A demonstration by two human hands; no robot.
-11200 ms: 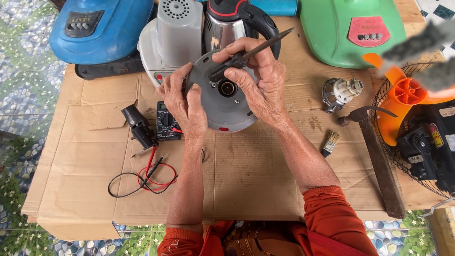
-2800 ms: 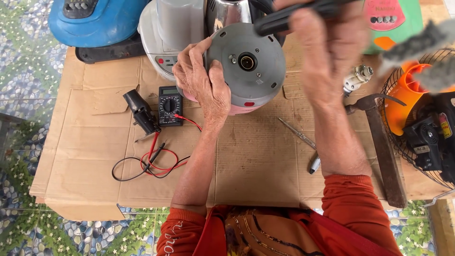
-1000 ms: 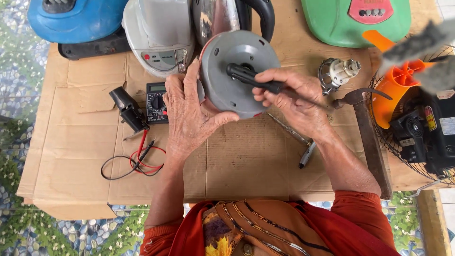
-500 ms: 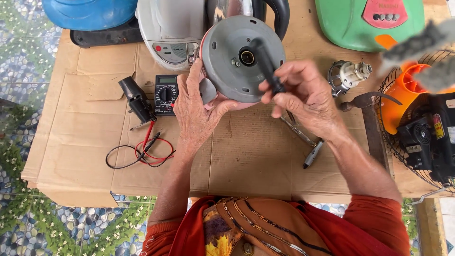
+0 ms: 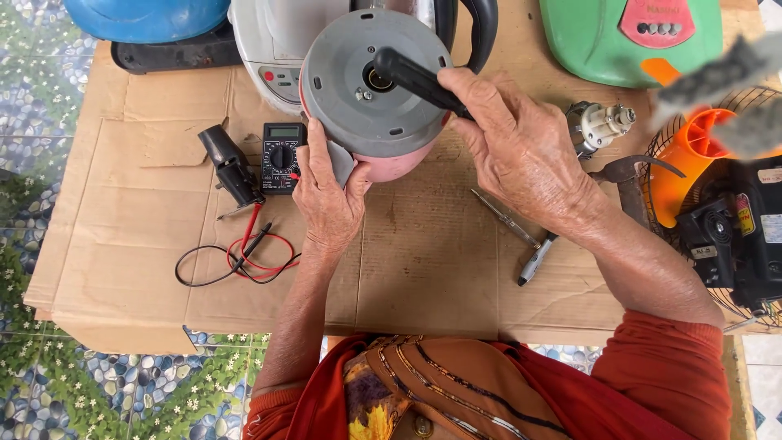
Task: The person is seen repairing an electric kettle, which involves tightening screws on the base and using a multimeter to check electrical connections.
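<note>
A pink electric kettle (image 5: 383, 159) lies tipped over on the cardboard sheet (image 5: 440, 253), its round grey base plate (image 5: 358, 90) facing up toward me. My left hand (image 5: 330, 200) grips the kettle's lower edge and steadies it. My right hand (image 5: 517, 147) is closed around a black-handled screwdriver (image 5: 415, 77), whose end is at the round socket in the middle of the base plate. The kettle's black handle (image 5: 481, 28) sticks out behind.
A black multimeter (image 5: 281, 155) with red and black leads (image 5: 244, 261) lies left, beside a black tool (image 5: 228, 167). A thin screwdriver (image 5: 521, 240) lies right of centre. White, blue and green appliances line the back; an orange fan with wire guard (image 5: 717, 187) stands right.
My right hand has swung the screwdriver from over the cardboard up onto the centre of the kettle's base plate. My left hand keeps its hold on the kettle's edge.
</note>
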